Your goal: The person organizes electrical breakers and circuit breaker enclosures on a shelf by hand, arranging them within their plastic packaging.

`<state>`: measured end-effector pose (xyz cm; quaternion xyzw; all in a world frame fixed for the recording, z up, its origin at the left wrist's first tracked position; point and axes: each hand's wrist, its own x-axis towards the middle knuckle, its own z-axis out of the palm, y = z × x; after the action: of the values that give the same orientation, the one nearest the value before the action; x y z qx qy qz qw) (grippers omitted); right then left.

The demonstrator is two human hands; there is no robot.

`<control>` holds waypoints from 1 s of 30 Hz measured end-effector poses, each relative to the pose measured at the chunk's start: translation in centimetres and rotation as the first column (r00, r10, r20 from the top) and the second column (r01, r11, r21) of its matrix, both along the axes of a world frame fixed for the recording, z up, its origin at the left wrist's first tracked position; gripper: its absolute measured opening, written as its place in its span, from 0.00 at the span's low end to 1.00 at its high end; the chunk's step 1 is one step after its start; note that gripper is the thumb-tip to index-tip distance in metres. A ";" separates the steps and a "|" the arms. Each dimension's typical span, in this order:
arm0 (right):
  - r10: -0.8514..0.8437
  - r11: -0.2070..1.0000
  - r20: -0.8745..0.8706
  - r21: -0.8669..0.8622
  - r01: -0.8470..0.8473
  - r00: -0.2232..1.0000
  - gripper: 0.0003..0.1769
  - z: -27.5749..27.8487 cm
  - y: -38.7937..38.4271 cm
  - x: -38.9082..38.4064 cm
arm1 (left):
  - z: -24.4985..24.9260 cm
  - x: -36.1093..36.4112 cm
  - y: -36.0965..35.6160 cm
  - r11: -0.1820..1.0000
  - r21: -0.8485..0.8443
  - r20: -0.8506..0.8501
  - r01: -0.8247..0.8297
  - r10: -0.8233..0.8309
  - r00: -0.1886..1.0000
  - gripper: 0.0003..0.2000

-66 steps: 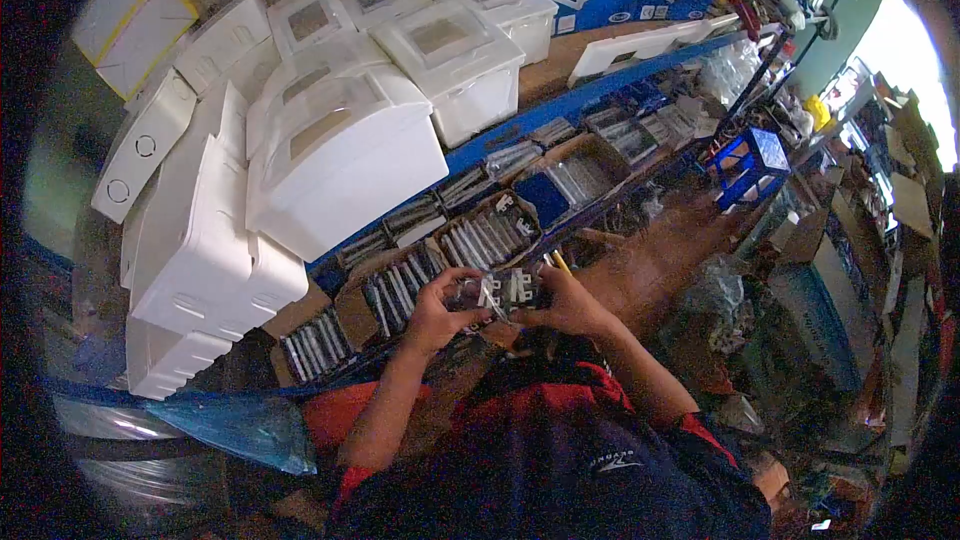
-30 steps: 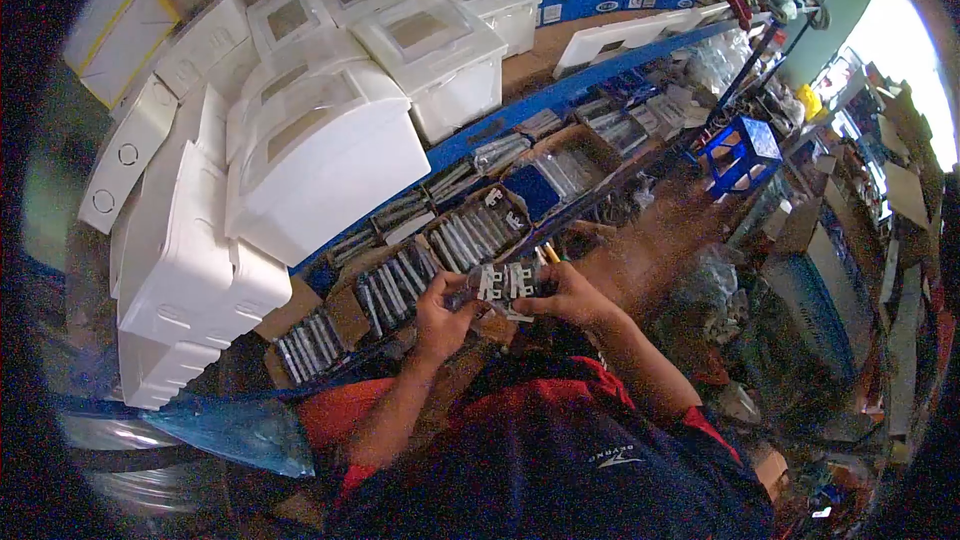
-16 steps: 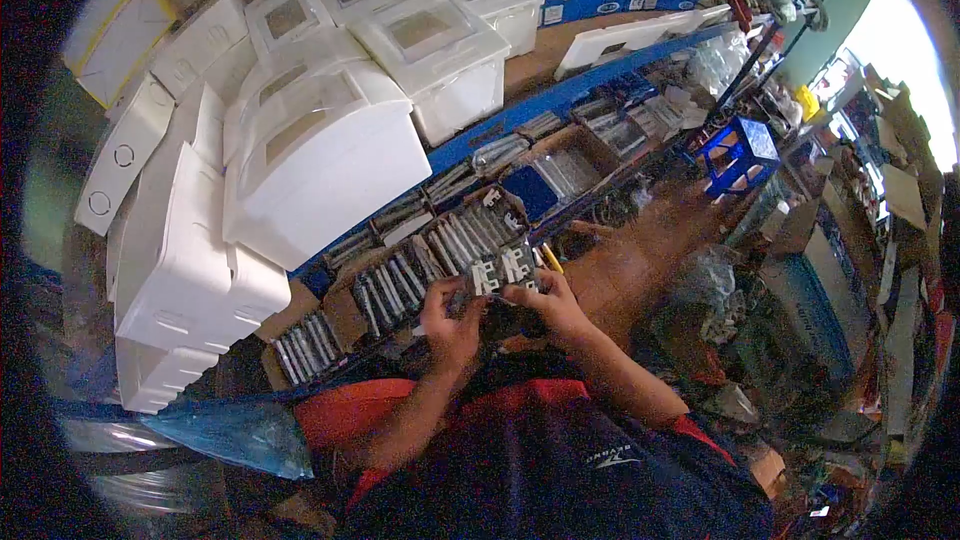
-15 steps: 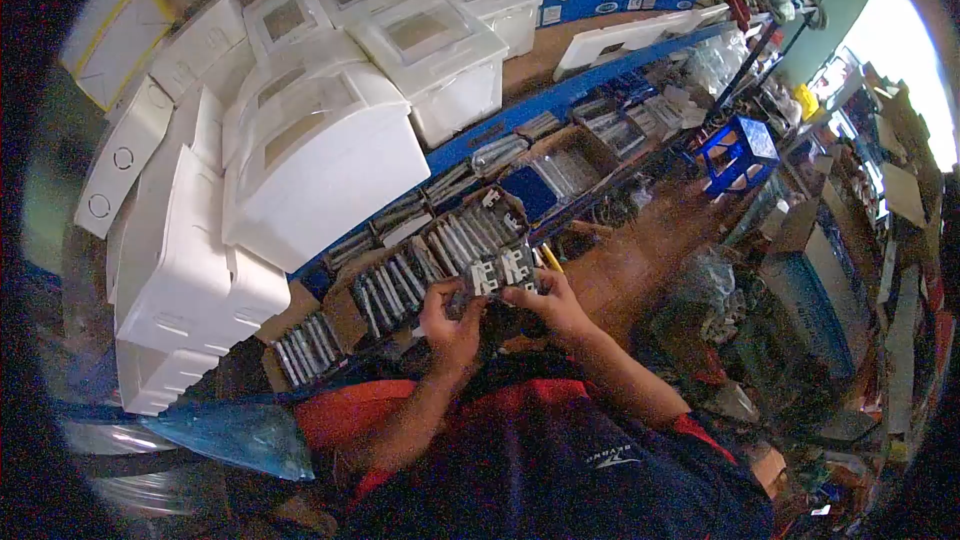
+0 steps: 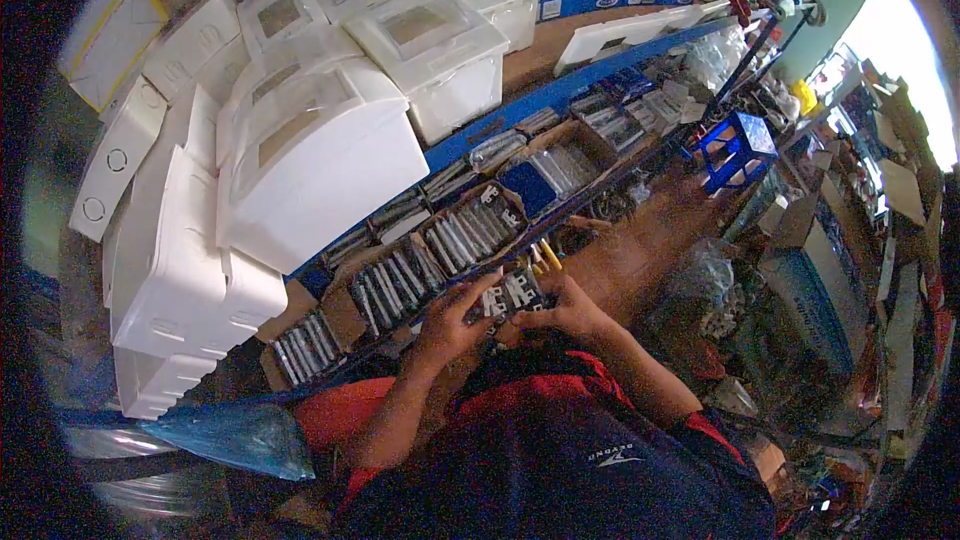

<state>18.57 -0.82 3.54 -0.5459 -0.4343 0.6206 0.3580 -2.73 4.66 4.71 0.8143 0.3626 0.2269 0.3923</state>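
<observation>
Both hands are in front of my body, close together. My left hand is closed on a small black-and-white plastic part, thumb and fingers along its sides. Right beside it, a similar black-and-white part with white step-shaped tabs sits in my right hand, pinched between thumb and fingers. The two parts are side by side, with the left one partly hidden by fingers. Just beyond them, a yellow-handled object sticks up. A cardboard box of flat clear-wrapped pieces, with white-tabbed parts at its end, stands ahead.
White enclosures with clear lids are stacked on the left. More open boxes of wrapped pieces line the bench's blue edge. A blue stool stands on the brown floor; cartons and plastic bags crowd the right.
Both hands and the two parts have come slightly lower and to the right. My left hand has turned, its fingers now reaching over the top of its part.
</observation>
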 end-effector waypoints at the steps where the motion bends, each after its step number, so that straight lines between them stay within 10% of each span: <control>1: -0.012 1.000 0.031 0.023 0.011 0.999 0.23 -0.1 -0.1 0.0 | -0.3 0.0 -0.1 0.998 0.054 0.002 -0.008 0.008 1.000 0.32; 10: 0.081 0.981 0.098 0.167 -0.097 0.992 0.23 0.1 -0.5 0.7 | -2.2 0.0 -1.9 0.959 0.271 0.077 -0.079 0.060 0.995 0.31; 13: 0.016 0.998 0.190 -0.060 -0.005 0.982 0.25 2.5 -1.1 0.2 | -3.7 0.2 -1.8 0.973 0.194 0.158 -0.129 0.099 0.982 0.31; 20: -0.478 0.875 -0.326 -0.257 0.410 0.816 0.27 0.1 -0.8 -3.3 | -0.6 0.4 -0.6 0.939 0.244 0.172 -0.242 0.204 0.964 0.28; 30: -0.411 0.911 -0.252 -0.153 0.383 0.876 0.28 -0.8 0.3 -3.2 | 0.0 0.6 -1.4 0.926 0.142 0.128 -0.350 0.333 0.934 0.30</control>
<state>15.34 -0.57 2.76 -0.5475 -0.2271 0.6250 0.5079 -2.10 3.31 4.70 0.7553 0.4589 0.3615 0.2972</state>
